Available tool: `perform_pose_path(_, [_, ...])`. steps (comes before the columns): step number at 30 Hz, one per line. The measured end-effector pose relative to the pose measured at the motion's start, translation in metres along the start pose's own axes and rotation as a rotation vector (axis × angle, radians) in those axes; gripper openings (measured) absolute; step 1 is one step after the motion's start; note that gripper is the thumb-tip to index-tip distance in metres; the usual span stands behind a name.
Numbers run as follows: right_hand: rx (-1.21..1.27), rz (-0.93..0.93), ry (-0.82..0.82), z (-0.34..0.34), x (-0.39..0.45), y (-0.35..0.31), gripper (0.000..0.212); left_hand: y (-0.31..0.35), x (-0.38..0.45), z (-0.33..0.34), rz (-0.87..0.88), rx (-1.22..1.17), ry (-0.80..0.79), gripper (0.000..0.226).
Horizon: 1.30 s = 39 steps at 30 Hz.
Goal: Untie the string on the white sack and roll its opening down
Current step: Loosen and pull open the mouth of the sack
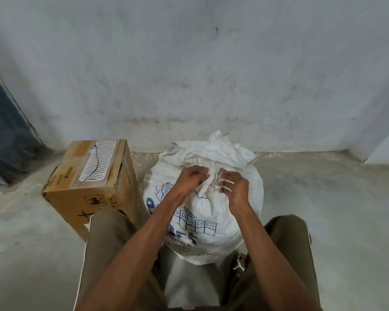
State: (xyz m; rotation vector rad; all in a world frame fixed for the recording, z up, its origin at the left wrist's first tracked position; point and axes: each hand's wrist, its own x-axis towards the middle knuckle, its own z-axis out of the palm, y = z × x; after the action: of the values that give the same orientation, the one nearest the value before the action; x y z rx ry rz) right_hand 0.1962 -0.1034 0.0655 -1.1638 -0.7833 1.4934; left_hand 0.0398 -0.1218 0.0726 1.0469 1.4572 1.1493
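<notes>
String (214,184) between both hands' fingers (225,181)

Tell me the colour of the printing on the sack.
Blue, on the white sack; clearest in the head view.

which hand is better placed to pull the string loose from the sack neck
Right, probably. The right hand already has the white string looped over its fingers beside the cinched neck of the white sack. The left hand pinches the bunched fabric, which suits steadying the neck.
</notes>
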Motion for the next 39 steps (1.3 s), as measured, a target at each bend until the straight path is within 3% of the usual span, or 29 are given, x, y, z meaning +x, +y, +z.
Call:
perform_pose_path(3, [0.124,0.111,-0.009,0.001,0.009,-0.022,0.070,0.025,0.002,0.011,0.035,0.017,-0.040,0.035])
perform_pose_path(5, [-0.003,0.135,0.020,0.001,0.016,-0.039,0.093,0.032,0.013,0.016,0.052,0.081,-0.059,0.036])
perform_pose_path(7, [-0.189,0.139,0.052,0.004,0.023,-0.052,0.081,0.038,0.020,0.021,0.042,0.045,-0.046,0.032])
perform_pose_path(9, [-0.305,0.156,0.022,0.007,0.033,-0.059,0.056,0.046,0.027,0.023,-0.037,-0.157,0.029,0.029])
perform_pose_path(11, [-0.338,0.151,0.004,0.009,0.044,-0.054,0.047,0.050,0.041,0.024,-0.198,-0.389,0.126,0.056])
perform_pose_path(13, [-0.358,0.193,-0.012,0.009,0.050,-0.043,0.054,0.055,0.058,0.022,-0.337,-0.484,0.224,0.093])
perform_pose_path(14, [-0.370,0.223,-0.013,0.010,0.052,-0.036,0.054,0.051,0.068,0.021,-0.354,-0.460,0.281,0.097])
perform_pose_path(16, [-0.347,0.221,0.073,0.014,0.051,-0.027,0.056,0.046,0.075,0.023,-0.261,-0.346,0.366,0.065])
perform_pose_path(18, [-0.394,0.057,0.307,0.018,0.052,-0.025,0.064,0.039,0.069,0.029,-0.157,-0.197,0.396,0.038])
perform_pose_path(20, [-0.602,-0.132,0.405,0.021,0.053,-0.031,0.070,0.029,0.064,0.033,-0.024,-0.078,0.385,0.033])
perform_pose_path(23, [-0.862,-0.091,0.262,0.028,0.060,-0.042,0.089,0.024,0.058,0.033,0.142,0.082,0.250,0.030])
perform_pose_path(25, [-0.917,-0.029,0.196,0.026,0.068,-0.047,0.085,0.023,0.057,0.026,0.169,0.202,0.208,0.026])
perform_pose_path(29, [-0.962,-0.025,0.340,0.002,0.072,-0.059,0.054,0.018,0.059,-0.016,-0.045,0.055,0.371,0.030])
perform_pose_path(32, [-1.030,-0.053,0.362,-0.006,0.062,-0.055,0.061,0.014,0.052,-0.039,-0.207,0.251,0.383,0.075])
perform_pose_path(34, [-0.986,-0.144,0.249,0.001,0.056,-0.045,0.067,0.014,0.044,-0.032,-0.158,0.443,0.348,0.097])
perform_pose_path(36, [-0.804,-0.167,0.197,0.009,0.050,-0.038,0.061,0.020,0.034,-0.020,-0.002,0.487,0.316,0.100])
perform_pose_path(39, [-0.377,0.057,0.228,0.006,0.034,-0.048,0.045,0.025,0.028,-0.021,0.223,0.468,0.353,0.102])
